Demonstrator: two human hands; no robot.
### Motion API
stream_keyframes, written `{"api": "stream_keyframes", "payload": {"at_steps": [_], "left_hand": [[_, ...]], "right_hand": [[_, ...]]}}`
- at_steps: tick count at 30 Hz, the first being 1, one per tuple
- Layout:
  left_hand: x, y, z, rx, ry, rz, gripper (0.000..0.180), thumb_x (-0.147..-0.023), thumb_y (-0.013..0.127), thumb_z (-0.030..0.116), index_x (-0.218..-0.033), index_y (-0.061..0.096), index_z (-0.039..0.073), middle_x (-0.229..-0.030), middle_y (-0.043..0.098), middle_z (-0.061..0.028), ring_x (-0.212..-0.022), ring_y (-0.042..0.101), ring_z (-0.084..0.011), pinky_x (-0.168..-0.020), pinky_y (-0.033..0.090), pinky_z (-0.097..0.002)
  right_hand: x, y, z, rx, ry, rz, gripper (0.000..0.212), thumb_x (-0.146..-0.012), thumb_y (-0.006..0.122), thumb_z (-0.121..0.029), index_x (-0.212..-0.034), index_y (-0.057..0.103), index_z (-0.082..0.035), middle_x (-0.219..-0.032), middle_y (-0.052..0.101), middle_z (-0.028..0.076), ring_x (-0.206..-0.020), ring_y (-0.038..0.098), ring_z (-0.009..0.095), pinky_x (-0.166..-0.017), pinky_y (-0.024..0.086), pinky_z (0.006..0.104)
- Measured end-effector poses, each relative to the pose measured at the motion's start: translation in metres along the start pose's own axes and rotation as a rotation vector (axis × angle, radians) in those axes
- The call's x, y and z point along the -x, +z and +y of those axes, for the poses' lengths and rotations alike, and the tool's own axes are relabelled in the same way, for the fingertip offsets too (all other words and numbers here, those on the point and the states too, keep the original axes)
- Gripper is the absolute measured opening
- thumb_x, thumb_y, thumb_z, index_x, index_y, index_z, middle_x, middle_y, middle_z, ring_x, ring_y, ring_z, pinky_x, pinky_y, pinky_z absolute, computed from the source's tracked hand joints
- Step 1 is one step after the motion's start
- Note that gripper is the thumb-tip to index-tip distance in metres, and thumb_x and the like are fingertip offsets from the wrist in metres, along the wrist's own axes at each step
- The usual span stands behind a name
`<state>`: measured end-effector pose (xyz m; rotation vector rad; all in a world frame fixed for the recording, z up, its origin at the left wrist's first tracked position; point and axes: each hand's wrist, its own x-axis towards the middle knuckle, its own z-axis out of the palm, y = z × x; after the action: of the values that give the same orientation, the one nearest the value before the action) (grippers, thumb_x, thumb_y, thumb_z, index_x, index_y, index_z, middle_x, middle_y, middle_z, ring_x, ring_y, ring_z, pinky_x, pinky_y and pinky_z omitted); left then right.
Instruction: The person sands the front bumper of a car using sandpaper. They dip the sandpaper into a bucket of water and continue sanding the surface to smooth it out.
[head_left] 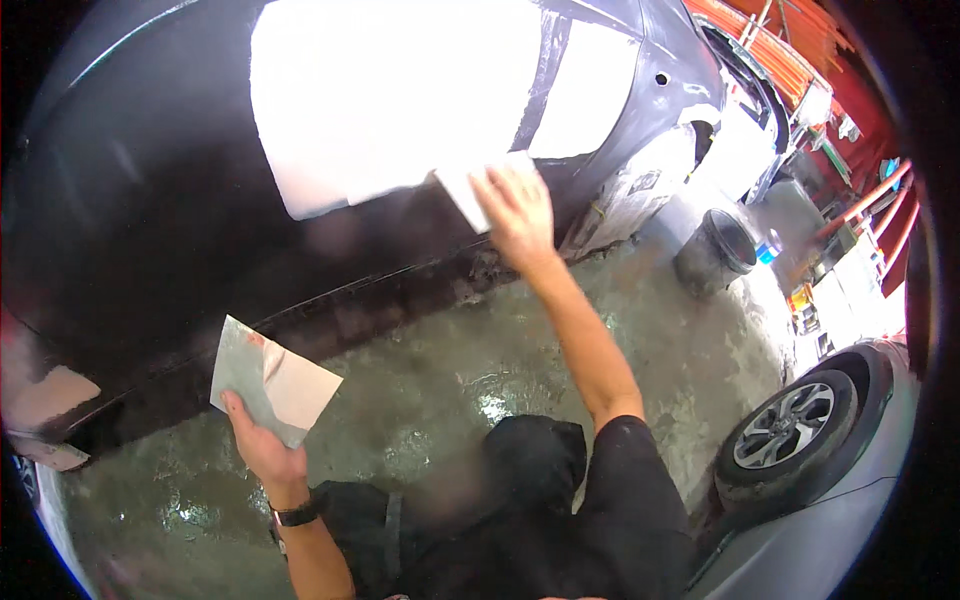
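Observation:
My right hand [518,215] grips a pale flat spreader [463,198] and presses it to the lower edge of a large white patch [390,90] on a dark car's side panel [150,200]. Fingers lie over the spreader's back, hiding part of it. Lower and to the left, my left hand [265,450] holds a thin square putty board [245,375] by its near edge, thumb on top. Part of the board is grey; the other part is pale beige, with a small reddish smear near the top. It is held away from the car.
A black bucket [715,250] stands on the wet concrete floor [400,390] near the car's end. Another car, silver, with its wheel [785,425] is at the lower right. Red-orange hanging material [820,45] and clutter fill the far right.

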<state>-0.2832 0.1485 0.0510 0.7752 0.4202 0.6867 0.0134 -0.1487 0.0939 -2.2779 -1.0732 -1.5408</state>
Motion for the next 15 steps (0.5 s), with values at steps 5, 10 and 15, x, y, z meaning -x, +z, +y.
{"api": "stream_keyframes", "payload": {"at_steps": [5, 10, 15], "left_hand": [[-0.003, -0.004, -0.004, 0.029, -0.018, -0.043, 0.058, -0.106, 0.042, 0.044, -0.144, 0.04, 0.001, -0.138, 0.052, -0.0086, -0.124, 0.054, -0.0245, -0.104, 0.043, -0.04], [-0.008, -0.007, -0.006, 0.021, -0.005, -0.055, 0.057, -0.106, 0.041, 0.045, -0.143, 0.042, 0.002, -0.136, 0.055, -0.0087, -0.12, 0.057, -0.0241, -0.1, 0.047, -0.0392], [-0.009, -0.001, -0.012, 0.017, -0.04, -0.062, 0.056, -0.106, 0.041, 0.045, -0.143, 0.043, 0.003, -0.134, 0.056, -0.0082, -0.118, 0.059, -0.0232, -0.098, 0.049, -0.0384]], "right_hand": [[-0.102, -0.031, 0.06, -0.149, 0.147, 0.136, 0.061, -0.075, 0.054, 0.011, -0.131, 0.061, -0.011, -0.126, 0.058, 0.016, -0.115, 0.059, 0.038, -0.096, 0.049, 0.0403], [-0.159, -0.028, 0.08, 0.008, 0.101, 0.121, 0.061, -0.079, 0.06, 0.009, -0.136, 0.058, -0.014, -0.135, 0.052, 0.019, -0.118, 0.057, 0.038, -0.101, 0.047, 0.0419], [-0.16, 0.035, 0.129, -0.79, 0.348, 0.162, 0.062, -0.082, 0.061, 0.006, -0.142, 0.053, -0.01, -0.146, 0.045, 0.025, -0.137, 0.042, 0.04, -0.114, 0.036, 0.045]]}}
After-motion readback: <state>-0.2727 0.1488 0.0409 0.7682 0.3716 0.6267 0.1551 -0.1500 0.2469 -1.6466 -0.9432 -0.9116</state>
